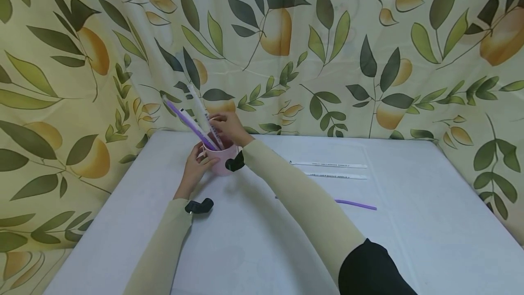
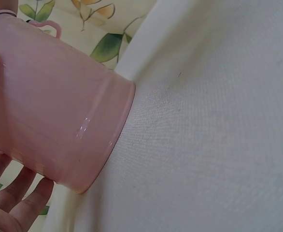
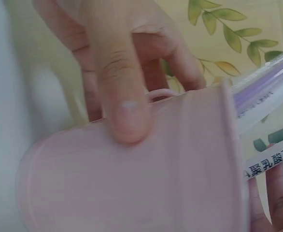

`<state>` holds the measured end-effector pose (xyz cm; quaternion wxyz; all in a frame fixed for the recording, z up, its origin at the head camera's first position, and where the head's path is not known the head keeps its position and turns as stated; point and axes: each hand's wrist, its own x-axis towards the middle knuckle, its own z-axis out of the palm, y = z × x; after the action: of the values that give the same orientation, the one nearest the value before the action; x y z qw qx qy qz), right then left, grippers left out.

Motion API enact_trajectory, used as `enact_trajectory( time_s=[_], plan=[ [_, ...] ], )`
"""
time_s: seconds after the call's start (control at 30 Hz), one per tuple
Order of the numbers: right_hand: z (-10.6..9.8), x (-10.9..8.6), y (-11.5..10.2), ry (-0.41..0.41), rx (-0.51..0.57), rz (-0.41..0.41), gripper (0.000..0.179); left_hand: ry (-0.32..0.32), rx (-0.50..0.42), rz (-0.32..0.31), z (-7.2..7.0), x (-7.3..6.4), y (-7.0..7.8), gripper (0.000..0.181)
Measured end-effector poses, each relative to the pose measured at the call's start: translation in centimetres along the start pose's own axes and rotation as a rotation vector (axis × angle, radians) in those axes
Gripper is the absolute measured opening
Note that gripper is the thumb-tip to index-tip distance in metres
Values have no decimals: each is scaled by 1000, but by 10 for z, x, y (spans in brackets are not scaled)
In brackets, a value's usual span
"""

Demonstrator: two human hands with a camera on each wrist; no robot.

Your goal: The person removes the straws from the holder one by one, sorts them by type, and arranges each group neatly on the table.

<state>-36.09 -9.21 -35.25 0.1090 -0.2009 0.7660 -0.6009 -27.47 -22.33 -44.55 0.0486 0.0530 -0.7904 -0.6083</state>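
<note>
A pink bucket [image 1: 219, 165] with small side loops stands at the left rear of the table. Several straws lean out of it, among them a purple straw [image 1: 182, 116] and a white-wrapped straw [image 1: 199, 104]. My left hand [image 1: 194, 170] holds the bucket's left side, thumb on the near wall and fingers around the side, as the left wrist view shows. From the right, my right hand [image 1: 230, 127] grips the bucket; in the right wrist view its thumb presses the wall [image 3: 132, 188] while the other fingers go behind, partly hidden.
To the right on the white table [image 1: 409, 240] lie two paper-wrapped straws, the farther wrapped straw [image 1: 333, 165] and the nearer wrapped straw [image 1: 340, 176]. A bare purple straw [image 1: 356, 204] lies closer, partly hidden by my right sleeve. A leaf-and-fruit patterned curtain [image 1: 327, 81] hangs behind.
</note>
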Motion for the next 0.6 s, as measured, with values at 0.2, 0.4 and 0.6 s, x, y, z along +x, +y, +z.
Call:
enact_trajectory(
  time_s=[0.2,0.4,0.6],
  plan=[
    [-8,-1,-16,-21,40,-170,25,-15,-16,-14,0,-3,6,83],
    [-15,4,-38,-23,138,-91,27,6,4,13,1,1,-1,83],
    [-25,9,-59,-8,145,-127,28,10,-2,25,1,-1,0,83]
  ],
)
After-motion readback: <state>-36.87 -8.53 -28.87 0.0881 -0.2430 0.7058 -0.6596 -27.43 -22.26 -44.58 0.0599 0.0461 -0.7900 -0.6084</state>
